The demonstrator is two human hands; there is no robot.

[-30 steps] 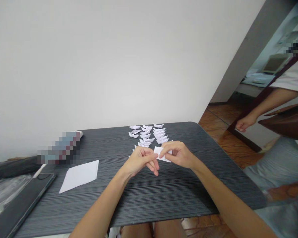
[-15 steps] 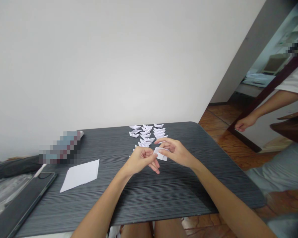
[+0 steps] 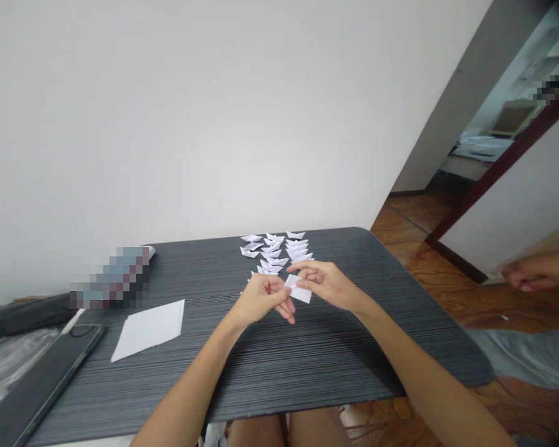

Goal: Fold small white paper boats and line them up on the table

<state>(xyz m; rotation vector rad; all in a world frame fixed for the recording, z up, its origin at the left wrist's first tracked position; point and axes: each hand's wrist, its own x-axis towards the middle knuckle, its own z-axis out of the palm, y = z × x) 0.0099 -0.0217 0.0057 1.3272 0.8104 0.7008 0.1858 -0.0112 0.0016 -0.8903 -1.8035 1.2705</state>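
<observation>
A small folded piece of white paper [image 3: 300,292] is held up above the table between both hands. My left hand [image 3: 269,298] pinches its left corner between thumb and fingers. On the other side, my right hand [image 3: 326,284] grips its upper right part, thumb in front. Just behind the hands, several white paper boats [image 3: 272,253] stand in rows on the dark table [image 3: 354,347]; my hands hide the nearest ones in part. A stack of white paper sheets [image 3: 149,329] lies to the left of my left forearm.
At the table's left edge lie a long dark flat object [image 3: 51,385], a black bundle [image 3: 28,315] and a blurred-out packet [image 3: 116,276]. A wall [image 3: 242,124] rises behind the table. Another person's hand [image 3: 535,273] is at the right, beyond the table.
The folded paper has turned a little between my fingers and now shows a flatter, squarer face. The other person's arm at the right has moved further right, mostly out of view.
</observation>
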